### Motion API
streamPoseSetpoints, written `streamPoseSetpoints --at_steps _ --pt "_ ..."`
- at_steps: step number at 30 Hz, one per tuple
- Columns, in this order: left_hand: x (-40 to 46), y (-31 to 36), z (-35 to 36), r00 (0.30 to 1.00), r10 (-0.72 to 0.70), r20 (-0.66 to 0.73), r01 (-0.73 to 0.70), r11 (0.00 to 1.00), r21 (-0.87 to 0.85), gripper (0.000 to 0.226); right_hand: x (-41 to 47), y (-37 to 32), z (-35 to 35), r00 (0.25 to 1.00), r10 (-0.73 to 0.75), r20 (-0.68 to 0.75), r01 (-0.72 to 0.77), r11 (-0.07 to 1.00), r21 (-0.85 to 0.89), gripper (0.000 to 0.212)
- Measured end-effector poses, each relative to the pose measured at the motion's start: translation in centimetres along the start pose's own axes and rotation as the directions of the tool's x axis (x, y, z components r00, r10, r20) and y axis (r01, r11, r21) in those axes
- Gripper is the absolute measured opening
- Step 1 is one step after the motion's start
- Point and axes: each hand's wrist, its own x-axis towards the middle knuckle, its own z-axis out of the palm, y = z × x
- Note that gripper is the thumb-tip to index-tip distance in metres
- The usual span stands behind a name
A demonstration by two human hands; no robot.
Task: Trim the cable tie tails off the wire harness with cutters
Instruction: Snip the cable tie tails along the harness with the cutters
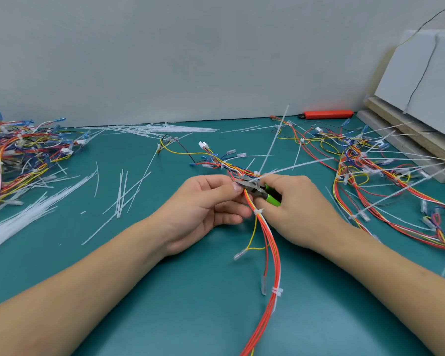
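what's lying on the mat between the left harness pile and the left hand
In the head view, loose white cable ties lie scattered on the green mat between harness pile and left hand.

Green-handled cutters (263, 190), red/yellow harness (267, 242), teal mat (180, 291)

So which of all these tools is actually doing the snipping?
Look at the middle of the green table, where the two hands meet over an orange wire harness. The cutters sit in the right hand: steel jaws, bright green handles, unlike the red tool by the wall.

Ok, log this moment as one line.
stage: trimming | left hand: pinches wire harness | right hand: grips cutters | blades: at tie tail
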Motion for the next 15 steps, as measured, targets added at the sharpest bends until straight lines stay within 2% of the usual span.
streamPoseSetpoints --at_steps 6,11,15 --pt "-0.16 0.12 0.1 1.0 0.005 0.009 -0.005 1.0 -0.004 0.014 0.05 0.1 0.15 1.0 0.006 -0.009 -0.007 0.995 -0.099 0.028" --pt "-0.11 0.09 0.16 1.0 0.006 0.009 -0.006 1.0 -0.007 0.013 -0.17 -0.12 -0.01 0.999 -0.002 -0.034 0.001 0.999 -0.034 0.035" --pt "-0.08 0.03 0.14 1.0 0.005 0.009 -0.005 1.0 -0.005 0.013 0.04 -0.35 -0.03 0.997 -0.056 -0.061 0.056 0.998 -0.007 0.027"
